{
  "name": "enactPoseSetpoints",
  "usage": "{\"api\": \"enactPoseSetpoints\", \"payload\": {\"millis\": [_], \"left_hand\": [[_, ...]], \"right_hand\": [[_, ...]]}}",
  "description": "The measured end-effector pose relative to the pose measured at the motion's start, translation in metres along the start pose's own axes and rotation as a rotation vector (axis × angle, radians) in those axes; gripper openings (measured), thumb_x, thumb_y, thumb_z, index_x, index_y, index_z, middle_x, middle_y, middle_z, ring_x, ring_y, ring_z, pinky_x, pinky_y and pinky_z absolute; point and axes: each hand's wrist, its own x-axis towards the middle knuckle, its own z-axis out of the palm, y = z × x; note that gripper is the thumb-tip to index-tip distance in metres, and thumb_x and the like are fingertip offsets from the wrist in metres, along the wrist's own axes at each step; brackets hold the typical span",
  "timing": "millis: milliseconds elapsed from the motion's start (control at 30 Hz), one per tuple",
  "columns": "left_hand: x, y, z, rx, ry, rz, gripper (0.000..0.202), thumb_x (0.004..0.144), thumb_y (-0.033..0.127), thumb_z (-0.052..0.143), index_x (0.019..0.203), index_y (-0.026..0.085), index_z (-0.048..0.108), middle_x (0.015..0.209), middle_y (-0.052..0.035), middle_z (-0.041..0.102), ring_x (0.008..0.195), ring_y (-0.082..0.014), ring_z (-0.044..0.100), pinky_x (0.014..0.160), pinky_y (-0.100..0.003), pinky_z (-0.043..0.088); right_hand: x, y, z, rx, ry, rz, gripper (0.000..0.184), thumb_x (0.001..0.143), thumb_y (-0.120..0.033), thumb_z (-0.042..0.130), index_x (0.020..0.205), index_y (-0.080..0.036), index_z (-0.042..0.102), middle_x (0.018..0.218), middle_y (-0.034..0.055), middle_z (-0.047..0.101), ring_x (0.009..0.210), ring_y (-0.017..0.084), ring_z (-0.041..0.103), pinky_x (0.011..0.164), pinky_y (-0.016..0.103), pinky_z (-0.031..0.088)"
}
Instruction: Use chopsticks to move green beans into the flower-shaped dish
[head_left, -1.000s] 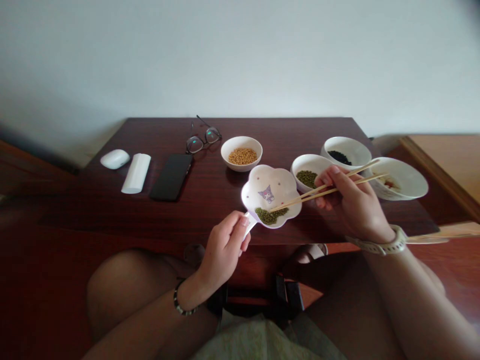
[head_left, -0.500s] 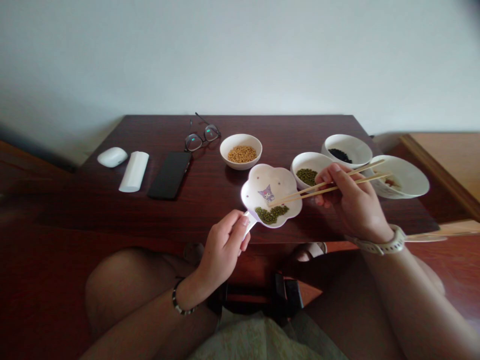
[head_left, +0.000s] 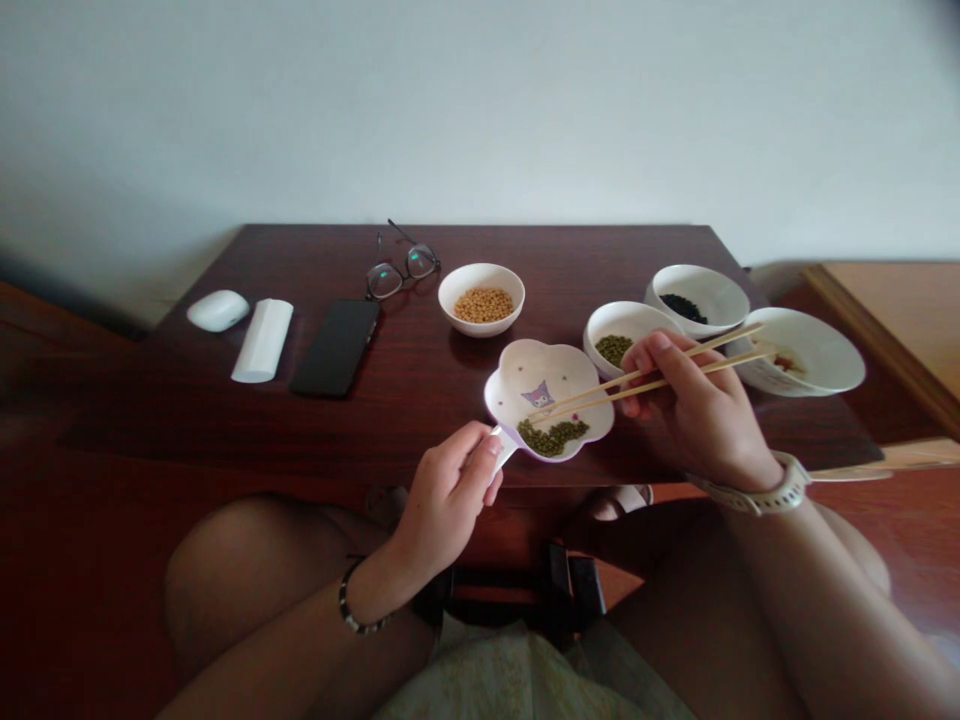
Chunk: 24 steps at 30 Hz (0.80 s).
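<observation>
Hands in the lower centre: the left hand (head_left: 442, 505) is clenched around the short handle of a white flower-shaped dish (head_left: 570, 395), lifting it just off the table, while the right hand (head_left: 697, 415) grasps a pair of wooden chopsticks (head_left: 600, 395) whose tips lie over the dish, beside a cartoon figure. Green mung beans (head_left: 551, 437) lie along the dish's near edge; the chopstick tips appear to hold none. A watch (head_left: 750, 490) circles the right wrist and a beaded bracelet (head_left: 352, 610) the left. The dark reddish-brown wooden table (head_left: 420, 410) stands against a pale wall (head_left: 480, 110), with a lighter wooden surface (head_left: 885, 310) at upper right. Across the table lie a white oval case (head_left: 217, 310), a white tube (head_left: 262, 340), a black phone (head_left: 335, 347), glasses (head_left: 401, 265), and a white bowl of yellow soybeans (head_left: 481, 298). At right stand a bowl of mung beans (head_left: 622, 330), a bowl of black beans (head_left: 697, 295), and a shallow white bowl (head_left: 814, 350). Compared with the earlier frames, the table sits slightly higher in view, the dish lies slightly lower and farther right, and the chopstick tips reach farther left.
</observation>
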Motion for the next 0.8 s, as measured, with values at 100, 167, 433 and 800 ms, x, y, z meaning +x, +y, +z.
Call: {"api": "enactPoseSetpoints", "payload": {"millis": [100, 167, 433, 800], "left_hand": [[-0.0002, 0.0017, 0.0009, 0.004, 0.007, 0.007, 0.039, 0.112, 0.041, 0.046, 0.079, 0.021, 0.049, 0.059, 0.0057, 0.049, 0.053, -0.0097, 0.047, 0.056, -0.025, 0.035], [-0.0004, 0.0024, 0.0012, 0.011, 0.008, 0.009, 0.039, 0.112, 0.042, 0.046, 0.079, 0.021, 0.050, 0.059, 0.0054, 0.050, 0.053, -0.0099, 0.048, 0.056, -0.025, 0.035], [-0.0005, 0.0030, 0.0002, 0.024, 0.007, 0.013, 0.040, 0.111, 0.043, 0.048, 0.078, 0.021, 0.050, 0.059, 0.0050, 0.052, 0.052, -0.0100, 0.048, 0.055, -0.024, 0.035], [-0.0010, 0.0044, 0.0003, 0.030, 0.011, 0.014, 0.039, 0.110, 0.042, 0.049, 0.077, 0.021, 0.050, 0.059, 0.0048, 0.052, 0.052, -0.0099, 0.048, 0.054, -0.023, 0.035]], "right_hand": [[0.0001, -0.0003, 0.0003, 0.000, -0.008, -0.007, 0.036, 0.103, -0.048, 0.065, 0.079, -0.022, 0.060, 0.074, 0.0005, 0.055, 0.058, 0.012, 0.057, 0.047, 0.026, 0.039], [0.0001, -0.0003, 0.0007, 0.012, -0.011, -0.002, 0.035, 0.103, -0.048, 0.065, 0.080, -0.022, 0.060, 0.075, 0.0003, 0.055, 0.058, 0.012, 0.057, 0.047, 0.026, 0.040], [0.0005, 0.0003, 0.0007, 0.023, -0.008, -0.001, 0.033, 0.104, -0.046, 0.063, 0.081, -0.022, 0.060, 0.078, 0.0011, 0.055, 0.060, 0.012, 0.057, 0.049, 0.026, 0.042], [0.0016, 0.0013, -0.0007, 0.047, -0.008, -0.001, 0.034, 0.104, -0.046, 0.064, 0.080, -0.022, 0.060, 0.077, 0.0006, 0.054, 0.058, 0.012, 0.056, 0.048, 0.026, 0.039]]}}
